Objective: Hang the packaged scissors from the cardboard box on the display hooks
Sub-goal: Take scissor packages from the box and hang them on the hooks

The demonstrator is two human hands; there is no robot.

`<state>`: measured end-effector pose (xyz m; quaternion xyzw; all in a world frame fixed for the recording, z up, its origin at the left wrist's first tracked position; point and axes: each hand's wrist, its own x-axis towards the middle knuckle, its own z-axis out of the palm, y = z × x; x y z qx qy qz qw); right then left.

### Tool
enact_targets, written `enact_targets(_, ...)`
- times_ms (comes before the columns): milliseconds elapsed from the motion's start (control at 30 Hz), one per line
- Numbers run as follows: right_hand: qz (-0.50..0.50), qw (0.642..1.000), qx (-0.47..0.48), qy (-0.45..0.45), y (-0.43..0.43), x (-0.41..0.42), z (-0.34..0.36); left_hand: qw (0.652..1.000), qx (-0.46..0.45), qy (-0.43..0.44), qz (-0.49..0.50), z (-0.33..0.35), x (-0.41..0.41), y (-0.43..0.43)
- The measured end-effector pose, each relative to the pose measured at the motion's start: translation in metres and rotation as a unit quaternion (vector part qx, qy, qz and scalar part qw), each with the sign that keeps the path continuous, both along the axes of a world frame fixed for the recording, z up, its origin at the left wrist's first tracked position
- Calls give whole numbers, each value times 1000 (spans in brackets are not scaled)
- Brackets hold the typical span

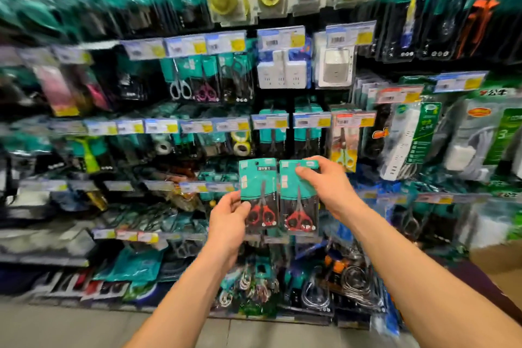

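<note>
Two packs of red-handled scissors on teal and black cards are held up side by side in front of the display wall. My left hand [230,219] grips the left pack [258,192] at its lower left edge, thumb on the front. My right hand [327,186] pinches the right pack [299,200] near its top right corner. Both packs are upright and nearly touch each other. Hooks behind them are hidden by the packs. A corner of the cardboard box [497,260] shows at the right edge.
The wall carries rows of hanging goods with blue and yellow price tags [269,121]: more scissor packs [206,79], white plug adapters [282,70], power strips [404,141], tape rolls [241,144]. Cable packs [353,280] hang low down. Grey floor tiles [84,325] lie below. The picture is motion-blurred at the sides.
</note>
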<state>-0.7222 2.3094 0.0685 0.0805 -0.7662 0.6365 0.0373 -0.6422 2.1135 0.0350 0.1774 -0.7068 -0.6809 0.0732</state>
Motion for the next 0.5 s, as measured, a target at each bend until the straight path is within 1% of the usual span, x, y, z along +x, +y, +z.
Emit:
enact_targets(167,14,999,18,26,-68,-8,21,999,6,32,6,9,-14,-71)
enact_targets(400,-10,999,-9,48,-147,-21,53,998,8,59,-5,42,-20,-150)
enact_targets(500,-18,997,-19,76,-176,-35,63,997,8,74,-15,52,-32,-174)
